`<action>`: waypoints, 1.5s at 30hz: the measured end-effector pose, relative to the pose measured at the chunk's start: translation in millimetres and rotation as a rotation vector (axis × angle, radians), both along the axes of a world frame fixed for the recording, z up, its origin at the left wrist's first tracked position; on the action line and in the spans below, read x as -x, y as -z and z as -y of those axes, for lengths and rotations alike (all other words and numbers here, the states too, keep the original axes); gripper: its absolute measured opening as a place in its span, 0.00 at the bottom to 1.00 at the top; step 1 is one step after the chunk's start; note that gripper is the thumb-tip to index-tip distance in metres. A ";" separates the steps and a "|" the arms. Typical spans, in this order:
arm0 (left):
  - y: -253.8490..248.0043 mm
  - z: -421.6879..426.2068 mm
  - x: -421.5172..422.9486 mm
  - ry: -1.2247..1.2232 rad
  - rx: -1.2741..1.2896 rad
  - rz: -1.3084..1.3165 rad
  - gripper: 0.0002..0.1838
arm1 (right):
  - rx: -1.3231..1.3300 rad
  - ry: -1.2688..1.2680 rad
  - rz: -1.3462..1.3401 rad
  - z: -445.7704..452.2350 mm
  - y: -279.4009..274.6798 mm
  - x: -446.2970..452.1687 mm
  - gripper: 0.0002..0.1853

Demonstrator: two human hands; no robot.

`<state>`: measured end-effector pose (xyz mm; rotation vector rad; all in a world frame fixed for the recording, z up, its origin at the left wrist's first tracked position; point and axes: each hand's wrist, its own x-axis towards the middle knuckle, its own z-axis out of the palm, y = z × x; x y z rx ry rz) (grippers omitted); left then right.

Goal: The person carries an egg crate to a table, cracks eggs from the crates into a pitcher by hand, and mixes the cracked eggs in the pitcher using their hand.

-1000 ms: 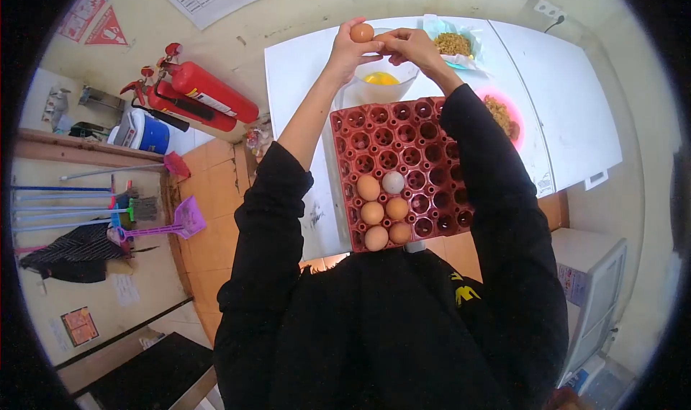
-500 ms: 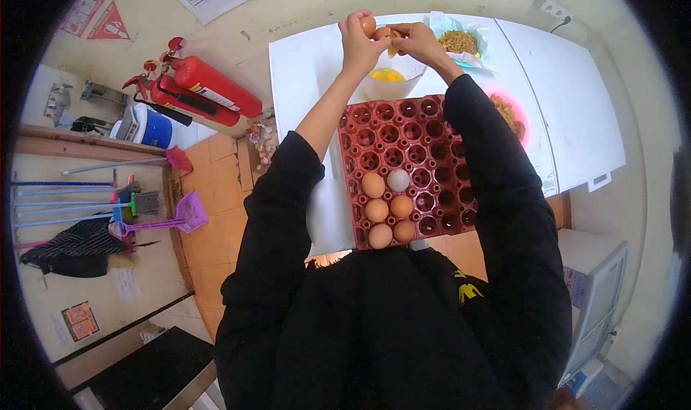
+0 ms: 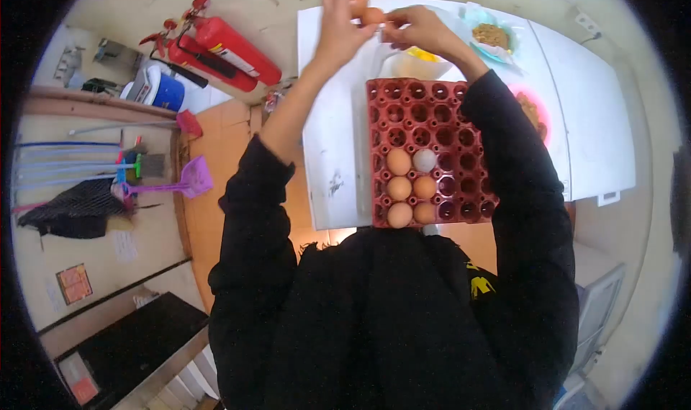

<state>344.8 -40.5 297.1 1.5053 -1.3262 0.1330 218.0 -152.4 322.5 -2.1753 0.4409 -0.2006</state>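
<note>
Over the far edge of the white table, my left hand point(image 3: 340, 30) is closed around a brown egg point(image 3: 358, 5). A second rounded brown piece, an egg or part of its shell point(image 3: 372, 15), sits at its fingertips. My right hand point(image 3: 425, 32) meets it from the right, fingers pinched on what looks like a piece of eggshell, mostly hidden. Just below the hands stands a whitish bowl point(image 3: 403, 66) with yellow yolk point(image 3: 421, 53) in it. Nearer my body lies a dark red egg tray point(image 3: 421, 124) holding several brown eggs point(image 3: 399, 162) and one paler egg point(image 3: 425, 160).
On the white table point(image 3: 331, 133), a teal-rimmed dish of brown food point(image 3: 491, 37) and a pink bowl point(image 3: 541, 111) stand to the right. Red fire extinguishers point(image 3: 237, 50) are at the left wall. A purple dustpan point(image 3: 194, 177) and brooms hang lower left.
My view has shifted, so the table and tray appear farther right. Both hands stay together above the bowl; my left hand has drawn slightly away from the right, with the shell piece at its fingertips.
</note>
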 end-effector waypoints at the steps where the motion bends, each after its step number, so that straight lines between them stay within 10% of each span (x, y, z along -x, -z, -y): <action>1: -7.7 -25.5 -12.2 -0.061 -0.055 0.039 0.30 | -0.100 -0.079 -0.011 -13.6 1.9 -20.4 0.16; 6: 13.5 -112.4 -119.7 -0.364 -0.339 0.021 0.31 | 0.323 -0.174 0.208 -70.7 36.7 -128.0 0.29; 12: 151.3 -180.6 -224.9 -0.444 -0.385 -0.130 0.33 | 0.643 -0.278 0.147 -60.7 8.7 -42.9 0.15; 18: 125.4 -161.4 -181.1 -0.404 -0.502 -0.614 0.31 | 0.259 -0.579 -0.642 -81.1 12.1 99.5 0.11; 29: 19.5 -44.2 -20.1 0.654 -0.240 -1.414 0.24 | -0.018 -0.002 -0.029 -49.4 15.9 137.0 0.23; 35: -2.8 35.5 38.2 0.672 -0.256 -1.584 0.35 | 0.313 0.692 0.731 4.6 -9.9 66.8 0.22; 37: 37.7 78.6 21.6 1.679 -0.124 -1.859 0.38 | 0.657 0.510 0.655 19.5 19.1 52.9 0.21; 38: 30.6 79.1 28.4 1.683 -0.128 -1.855 0.38 | 0.789 0.446 0.619 27.7 32.9 49.0 0.21; 40: 7.2 68.9 46.1 0.758 -0.299 -1.645 0.41 | 0.577 0.477 0.608 35.4 37.1 50.9 0.20; 42: 2.1 69.2 43.8 0.684 -0.359 -1.636 0.37 | -0.305 0.529 0.617 45.5 38.4 58.7 0.21; 45: 10.1 78.2 45.3 0.726 -0.303 -1.420 0.35 | -0.721 0.383 0.481 61.9 35.7 71.8 0.20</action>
